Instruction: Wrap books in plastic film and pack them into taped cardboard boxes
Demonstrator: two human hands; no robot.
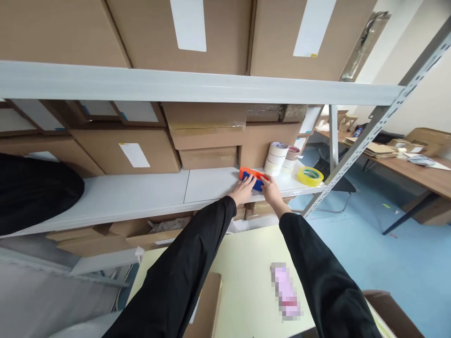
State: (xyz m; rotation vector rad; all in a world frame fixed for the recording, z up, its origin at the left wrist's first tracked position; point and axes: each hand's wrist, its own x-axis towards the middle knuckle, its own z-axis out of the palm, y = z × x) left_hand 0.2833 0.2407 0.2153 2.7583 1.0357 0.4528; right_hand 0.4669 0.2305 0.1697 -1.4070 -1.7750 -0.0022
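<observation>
On the white shelf (pixel 214 187), near its front edge, sits an orange and blue plastic object (pixel 258 185), shaped like a small open box or holder; its exact kind is partly hidden by my fingers. My left hand (pixel 242 190) grips its left side, the fingers reaching over the blue front. At its right end, my right hand (pixel 271 191) has its thumb and fingers closed on the rim. Just behind stand a stack of white tape rolls (pixel 275 158) and a second stack (pixel 289 162) topped by a brownish-red roll. A yellow tape roll (pixel 310 176) lies flat to the right.
Cardboard boxes (pixel 127 150) fill the shelf's back and the level above. A shelf beam (pixel 197 87) crosses overhead, and a metal upright (pixel 369 126) stands right. Black fabric (pixel 38 192) lies left. Below are a pale yellow tabletop (pixel 246 263) and a cardboard piece (pixel 206 307).
</observation>
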